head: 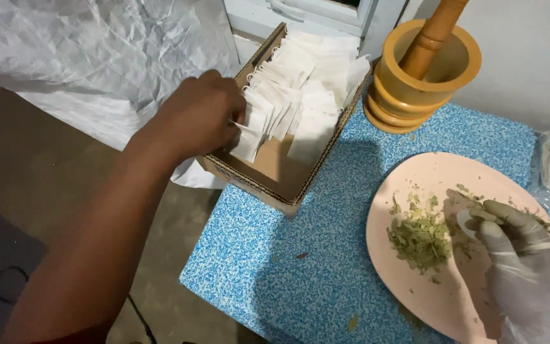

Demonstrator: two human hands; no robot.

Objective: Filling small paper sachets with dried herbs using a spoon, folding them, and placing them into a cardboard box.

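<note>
Blue-speckled, the surface [326, 267] fills the lower middle of the view, with a crumpled white plastic sheet [97, 57] draped over the upper left and a bare floor below it. At the surface's far left edge stands an open cardboard box [268, 172] packed with small white paper sachets [300, 83], stood on end in rows, likely so that one can be pulled out at a time. Behind it a yellow wooden mortar [415, 83] holds its pestle [431, 32], leaning. Nearer, a round pale pink plate [415, 274] carries a heap of crushed green dried leaves [421, 239], within easy reach. The left hand [202, 114], bare, reaches into the box, its fingers pinched closed on one sachet's edge. The right hand [523, 261], in a thin clear glove dusted with leaf, hovers over the plate, loosely curled around a small white spoon [466, 223].
</note>
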